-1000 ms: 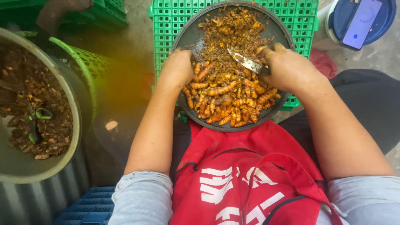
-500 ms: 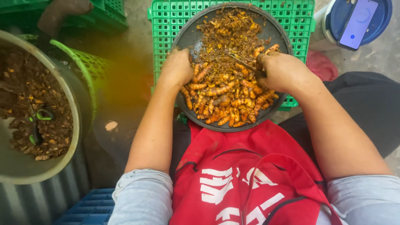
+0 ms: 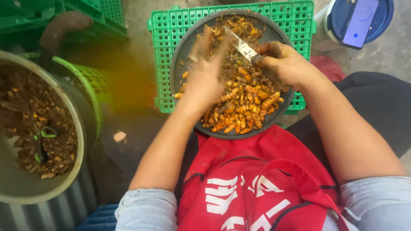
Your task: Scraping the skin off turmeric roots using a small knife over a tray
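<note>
A round dark pan rests on an upturned green plastic crate in front of my lap. It holds a heap of orange turmeric roots near me and brown peelings at the far side. My left hand is blurred over the pan's left half, fingers spread, reaching across the pile. My right hand grips a small knife, blade pointing up-left over the peelings.
A large pale tub of brown scraps sits at left, beside a green basket. A blue lidded container with a phone on it stands at top right. My red apron covers my lap.
My left hand has left the pan's left rim and swept up over the pile. My right hand and knife shifted slightly toward the pan's far side.
</note>
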